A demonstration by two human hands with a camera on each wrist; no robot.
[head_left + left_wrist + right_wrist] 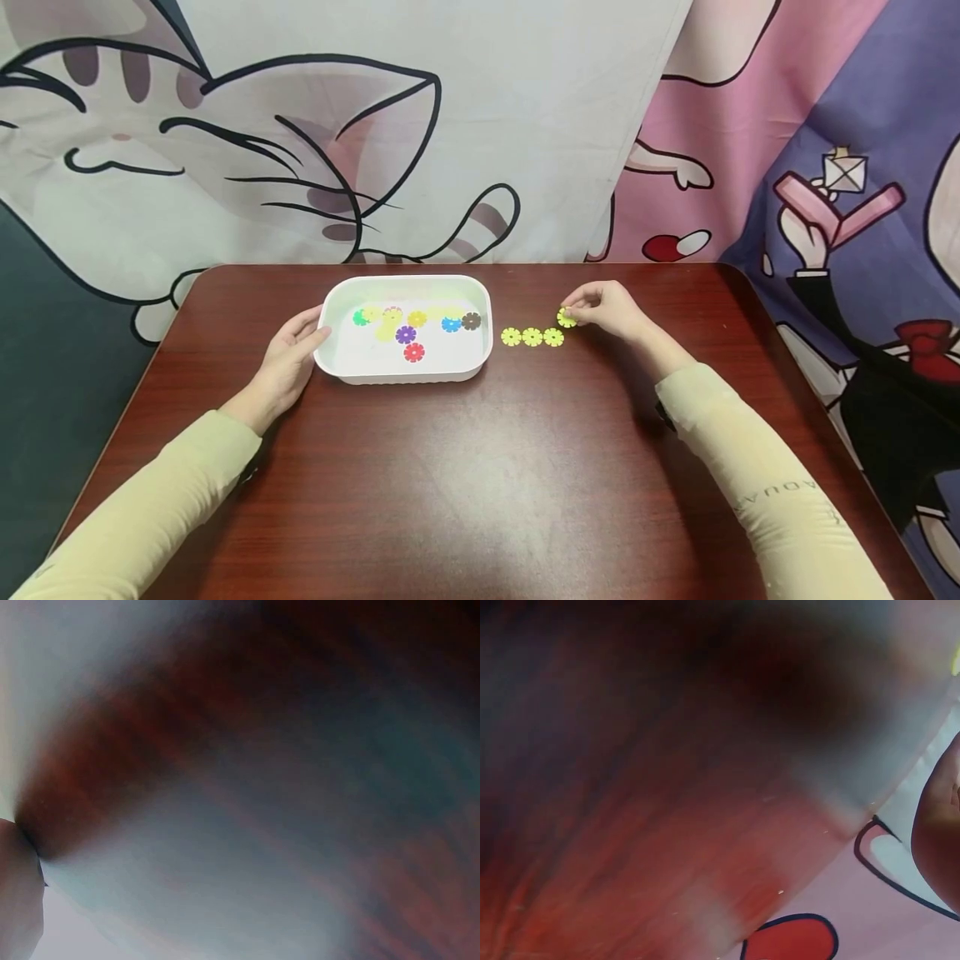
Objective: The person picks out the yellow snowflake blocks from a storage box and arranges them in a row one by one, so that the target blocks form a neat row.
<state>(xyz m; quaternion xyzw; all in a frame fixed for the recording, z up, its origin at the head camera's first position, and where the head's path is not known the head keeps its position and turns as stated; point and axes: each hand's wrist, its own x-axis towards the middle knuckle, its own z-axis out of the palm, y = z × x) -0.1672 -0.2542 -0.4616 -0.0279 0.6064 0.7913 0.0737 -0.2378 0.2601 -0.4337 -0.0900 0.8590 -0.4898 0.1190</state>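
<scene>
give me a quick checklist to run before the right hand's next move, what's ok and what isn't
1. Held yellow piece pinched by the right hand: ok, between thumb and fingers.
2. Row of three yellow pieces in line: ok, side by side to the right of the white tray.
3. Space at the row's right end: ok, bare table shows there.
4. White tray steadied: ok, the left hand grips its left end.
5. Held yellow piece clear of the table: cannot tell from the head view.
6. Wrist views usable for checking the grip: not ok, mostly blurred.
</scene>
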